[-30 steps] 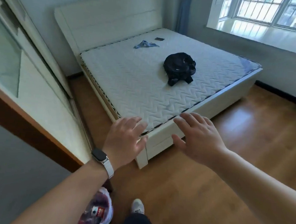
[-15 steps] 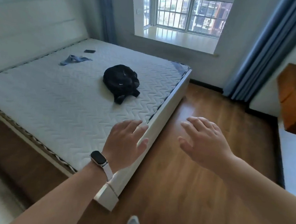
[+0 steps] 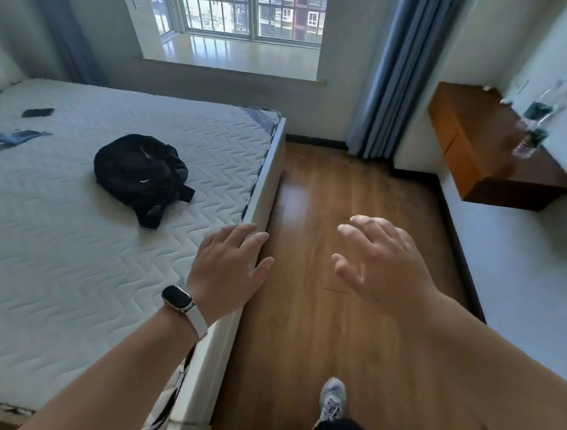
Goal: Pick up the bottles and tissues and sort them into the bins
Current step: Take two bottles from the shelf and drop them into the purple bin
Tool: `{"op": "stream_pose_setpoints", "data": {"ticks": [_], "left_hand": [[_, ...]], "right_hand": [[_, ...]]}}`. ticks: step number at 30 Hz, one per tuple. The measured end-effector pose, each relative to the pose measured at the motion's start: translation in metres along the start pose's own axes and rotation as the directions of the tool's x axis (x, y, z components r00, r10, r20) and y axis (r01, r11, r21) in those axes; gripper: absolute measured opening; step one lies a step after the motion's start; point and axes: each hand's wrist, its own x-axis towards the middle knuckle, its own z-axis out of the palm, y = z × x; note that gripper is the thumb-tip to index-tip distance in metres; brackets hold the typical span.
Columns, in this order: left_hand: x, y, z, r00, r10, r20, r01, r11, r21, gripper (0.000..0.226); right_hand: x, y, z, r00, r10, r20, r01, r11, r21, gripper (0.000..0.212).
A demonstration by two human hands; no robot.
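Both hands were spread and empty: the left hand (image 3: pixel 228 271) over the bed's (image 3: pixel 263 193) white side edge, the right hand (image 3: pixel 382 265) over bare wooden floor (image 3: pixel 300 333). That floor ran as a clear strip toward 12 o'clock, bed edge on one side, dark skirting on the other. Blurred clear bottles (image 3: pixel 533 128) stood at 2 o'clock near the shelf's (image 3: pixel 464 150) far edge. A black bag (image 3: pixel 137 171) lay at 10 o'clock.

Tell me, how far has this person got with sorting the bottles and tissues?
Nothing looks sorted yet, and no bins or tissues are in view. Both the left hand and right hand are open and empty, held out over the bed edge and wooden floor. Clear bottles, blurred, stand on the wooden shelf at the right, not yet picked up.
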Motion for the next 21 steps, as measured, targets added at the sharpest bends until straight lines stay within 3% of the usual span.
{"op": "stream_pose_setpoints", "data": {"ticks": [9, 15, 21], "left_hand": [[0.118, 0.019, 0.034, 0.997, 0.053, 0.062, -0.056, 0.997, 0.046, 0.047], [0.225, 0.055, 0.064, 0.993, 0.078, 0.087, -0.082, 0.996, 0.046, 0.051], [0.328, 0.108, 0.094, 0.992, 0.124, 0.019, -0.123, 0.992, -0.016, 0.052]], "right_hand": [[0.070, 0.095, 0.041, 0.993, 0.117, -0.012, -0.116, 0.992, 0.054, 0.051], [0.124, 0.197, 0.051, 0.980, 0.196, -0.033, -0.193, 0.979, 0.065, 0.048], [0.158, 0.304, 0.046, 0.967, 0.246, -0.067, -0.244, 0.969, 0.032, 0.047]]}}
